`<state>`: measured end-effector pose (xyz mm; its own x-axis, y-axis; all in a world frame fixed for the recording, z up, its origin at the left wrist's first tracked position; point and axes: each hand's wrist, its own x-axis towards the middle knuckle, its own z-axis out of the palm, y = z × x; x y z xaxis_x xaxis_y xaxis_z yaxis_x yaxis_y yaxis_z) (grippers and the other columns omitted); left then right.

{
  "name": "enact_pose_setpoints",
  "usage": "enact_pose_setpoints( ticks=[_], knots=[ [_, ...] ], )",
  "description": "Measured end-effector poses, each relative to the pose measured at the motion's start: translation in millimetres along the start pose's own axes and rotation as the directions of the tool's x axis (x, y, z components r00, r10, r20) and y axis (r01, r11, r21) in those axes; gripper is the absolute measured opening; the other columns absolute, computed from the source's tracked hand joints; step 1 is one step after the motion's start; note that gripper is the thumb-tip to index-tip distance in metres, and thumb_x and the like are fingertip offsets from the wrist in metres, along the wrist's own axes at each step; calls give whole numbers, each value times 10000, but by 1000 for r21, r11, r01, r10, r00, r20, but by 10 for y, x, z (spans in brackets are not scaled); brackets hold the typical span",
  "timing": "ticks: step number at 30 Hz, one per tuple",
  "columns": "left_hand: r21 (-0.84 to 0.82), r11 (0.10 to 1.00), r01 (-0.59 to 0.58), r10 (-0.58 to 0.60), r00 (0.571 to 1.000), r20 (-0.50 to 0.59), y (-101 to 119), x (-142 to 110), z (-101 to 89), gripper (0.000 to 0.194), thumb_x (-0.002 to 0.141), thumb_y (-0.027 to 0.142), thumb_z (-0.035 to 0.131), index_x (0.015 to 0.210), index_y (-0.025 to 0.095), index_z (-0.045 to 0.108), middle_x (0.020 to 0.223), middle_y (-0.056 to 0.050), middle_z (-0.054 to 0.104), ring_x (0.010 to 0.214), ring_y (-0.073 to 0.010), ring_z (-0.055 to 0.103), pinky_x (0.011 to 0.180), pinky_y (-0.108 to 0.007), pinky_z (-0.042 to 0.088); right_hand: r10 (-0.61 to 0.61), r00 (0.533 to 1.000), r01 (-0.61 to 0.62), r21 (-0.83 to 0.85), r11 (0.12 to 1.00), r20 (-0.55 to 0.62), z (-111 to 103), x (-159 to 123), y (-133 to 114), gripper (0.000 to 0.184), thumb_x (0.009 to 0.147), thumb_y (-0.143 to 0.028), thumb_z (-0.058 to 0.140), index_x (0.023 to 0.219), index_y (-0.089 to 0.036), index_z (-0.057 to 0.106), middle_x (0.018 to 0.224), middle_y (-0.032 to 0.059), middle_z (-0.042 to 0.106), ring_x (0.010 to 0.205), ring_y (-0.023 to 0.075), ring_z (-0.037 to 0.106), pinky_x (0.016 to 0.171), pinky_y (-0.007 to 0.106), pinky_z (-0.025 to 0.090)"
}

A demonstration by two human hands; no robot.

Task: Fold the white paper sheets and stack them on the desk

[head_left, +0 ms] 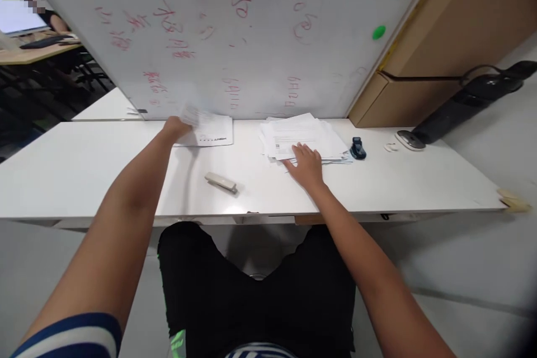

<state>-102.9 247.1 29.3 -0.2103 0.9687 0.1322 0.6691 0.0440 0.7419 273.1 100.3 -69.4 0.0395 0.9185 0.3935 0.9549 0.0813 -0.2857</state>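
Observation:
My left hand point(177, 127) pinches a sheet of paper point(191, 116), tilted up and slightly blurred, at the foot of the whiteboard. Below that sheet a flat white paper or booklet with dark print point(218, 130) lies on the desk. My right hand point(309, 165) rests, fingers apart, on the front edge of a loose pile of printed papers point(310, 131). A beige stapler point(221, 182) lies between my hands, nearer to me. Just right of the pile stands a small dark blue desk tool point(358, 148), its kind unclear.
A whiteboard point(260, 28) with red writing and round magnets borders the white desk point(268, 193) at the back. Cardboard boxes point(419, 100), a leaning black bottle point(453, 106) and a white oval object point(410, 140) are at right. A person sits by a monitor point(19, 14), far left.

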Motion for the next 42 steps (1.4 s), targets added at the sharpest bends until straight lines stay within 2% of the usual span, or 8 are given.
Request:
enact_pose_setpoints(
  ticks=[3, 6, 13, 17, 22, 27, 33, 42],
  knots=[
    [274, 953, 128, -61, 969, -241, -19, 45, 118, 816, 711, 531, 741, 1276, 13, 461, 1401, -224, 466, 1296, -461, 381, 1042, -631, 273, -35, 998, 36, 11, 999, -56, -2, -30, 0, 432, 906, -360, 487, 1267, -137, 569, 1376, 145, 540, 1310, 295, 435, 1077, 487, 268],
    [363, 928, -88, 244, 878, -412, 121, -112, 339, 931, 877, 650, 481, 1457, 5, 144, 1559, -267, 84, 1420, -437, 81, 1051, -623, 104, -44, 994, 45, 15, 999, -95, -19, -14, 0, 375, 932, -237, 409, 1252, -150, 582, 1345, 124, 573, 1287, 269, 468, 1058, 456, 295],
    [121, 795, -594, 546, 788, 285, 918, -1433, 1085, 421, 933, 485, 422, 1156, 179, 607, 1331, -105, 566, 1280, -280, 455, 1081, -440, 316, -50, 990, 56, 41, 998, -134, -55, -17, -2, 343, 958, -178, 358, 1169, -122, 622, 1198, 139, 668, 1179, 234, 578, 1017, 412, 374],
    [-291, 869, -400, 486, 799, 353, 1207, -1980, 1548, 437, 938, 327, 422, 1320, 127, 494, 1348, -151, 549, 1171, -255, 557, 1011, -403, 414, -54, 964, 71, 54, 996, -261, -73, -52, 62, 374, 973, -239, 326, 1099, -122, 658, 1095, 161, 704, 1119, 245, 614, 973, 414, 425],
    [-703, 698, -139, 456, 843, 285, 1271, -2025, 1889, 709, 833, 417, 624, 1430, 156, 346, 1399, -177, 486, 1183, -255, 551, 945, -343, 457, -75, 938, 87, 20, 996, -340, -113, -92, 104, 357, 946, -242, 347, 1013, -159, 688, 1039, 120, 721, 1084, 238, 630, 932, 396, 436],
    [-803, 596, -26, 386, 886, 258, 1099, -1921, 2004, 321, 850, 405, 600, 1049, 155, 636, 948, -95, 696, 895, -198, 637, 826, -303, 475, -164, 941, 132, -126, 983, -297, -158, -98, -20, 299, 923, -205, 402, 875, -200, 697, 990, 82, 733, 1144, 243, 593, 989, 418, 340],
    [-824, 466, 323, 188, 874, 449, 1047, -1811, 2039, 298, 824, 420, 629, 738, 135, 613, 559, -14, 569, 486, -121, 506, 518, -268, 421, -133, 962, 108, -114, 988, -238, -169, -100, -63, 300, 919, -398, 471, 1016, -197, 672, 1246, 122, 638, 1218, 272, 519, 1052, 458, 278],
    [-875, 367, 315, 120, 917, 381, 1090, -1777, 1952, 368, 710, 442, 750, 859, 109, 700, 720, -60, 675, 606, -127, 585, 585, -253, 471, -141, 953, 99, -167, 981, -267, -162, -109, -137, 523, 911, -497, 445, 1333, -195, 512, 1481, 162, 400, 1407, 294, 289, 1112, 559, 162]
  ],
)
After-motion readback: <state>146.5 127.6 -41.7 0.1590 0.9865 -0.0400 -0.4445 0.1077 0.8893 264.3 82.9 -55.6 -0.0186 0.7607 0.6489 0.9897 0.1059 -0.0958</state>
